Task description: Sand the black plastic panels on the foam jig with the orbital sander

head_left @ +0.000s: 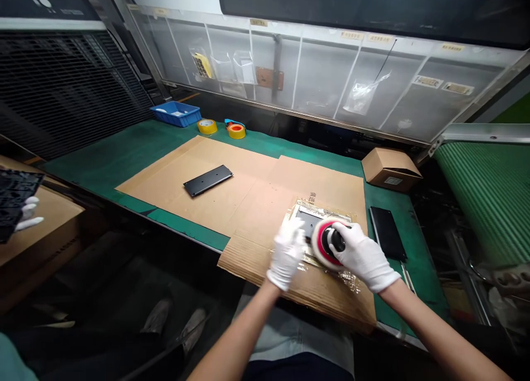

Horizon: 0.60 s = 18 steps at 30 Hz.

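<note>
White cotton gloves on both. Right hand (pixel 364 255) clamped over the black knob of a round red-and-white pad (pixel 329 243), lower right of centre. Left hand (pixel 287 254) splayed just beside it, pressing crinkled clear plastic (pixel 331 212) over a flat black plate (pixel 308 223). All this sits on ridged corrugated cardboard (pixel 265 204) atop the green bench (pixel 83 165). Second matte black plate (pixel 207 180) lies on the cardboard, left of centre.

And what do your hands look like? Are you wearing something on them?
Both hands wear snug white fabric gloves: the left hand and the right hand. The forearms are bare, with no sleeves, cables or markings showing.
</note>
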### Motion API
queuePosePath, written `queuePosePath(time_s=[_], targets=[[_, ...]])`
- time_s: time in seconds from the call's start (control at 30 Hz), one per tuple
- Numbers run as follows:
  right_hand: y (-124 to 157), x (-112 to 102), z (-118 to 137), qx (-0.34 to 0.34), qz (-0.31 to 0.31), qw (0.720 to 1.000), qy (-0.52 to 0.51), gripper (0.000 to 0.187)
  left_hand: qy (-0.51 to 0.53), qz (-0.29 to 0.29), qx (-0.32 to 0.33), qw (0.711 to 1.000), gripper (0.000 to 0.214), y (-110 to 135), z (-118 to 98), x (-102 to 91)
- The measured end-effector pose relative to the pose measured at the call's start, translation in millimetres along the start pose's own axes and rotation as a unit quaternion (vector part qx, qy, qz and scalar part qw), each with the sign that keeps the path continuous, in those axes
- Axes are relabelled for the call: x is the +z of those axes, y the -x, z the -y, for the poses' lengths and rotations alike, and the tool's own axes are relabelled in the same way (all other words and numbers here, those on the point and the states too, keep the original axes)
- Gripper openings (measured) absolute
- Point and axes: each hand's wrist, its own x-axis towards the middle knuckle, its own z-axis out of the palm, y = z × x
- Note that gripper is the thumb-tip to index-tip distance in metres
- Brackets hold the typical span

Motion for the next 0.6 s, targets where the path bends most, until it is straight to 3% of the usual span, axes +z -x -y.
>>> queuePosePath(time_s=[0.07, 0.13, 0.2, 0.27, 0.47, 0.53, 0.6], targets=[[11.1, 5.6, -13.8, 0.002, 0.007, 1.000, 0.004, 0.042, 0.083, 0.074, 0.055, 0.992, 0.032, 0.7, -40.2, 51.9], [19.6, 10.8, -23.8, 0.023, 0.016, 1.000, 0.014, 0.041, 0.122, 0.036, 0.056, 0.990, 0.027, -1.6, -65.3, 94.8], [21.9, 13.2, -24.1, 0.041, 0.027, 0.998, 0.027, 0.040, 0.142, 0.014, 0.047, 0.989, 0.025, -5.1, -72.0, 115.1], [15.6, 11.6, -9.8, 0.032, 0.040, 0.998, 0.038, 0.042, 0.151, -0.007, 0.038, 0.988, 0.025, -8.4, -63.7, 109.6], [-29.2, -6.9, 75.6, -0.087, 0.083, 0.992, 0.044, 0.046, 0.104, -0.070, -0.019, 0.992, 0.028, -17.2, -21.2, 33.2], [-33.9, -9.5, 82.9, -0.104, 0.082, 0.990, 0.039, 0.048, 0.086, -0.073, -0.021, 0.993, 0.029, -17.1, -18.2, 27.7], [-28.1, -7.7, 69.1, -0.094, 0.085, 0.991, 0.037, 0.047, 0.076, -0.069, -0.019, 0.995, 0.029, -13.3, -22.9, 41.6]])
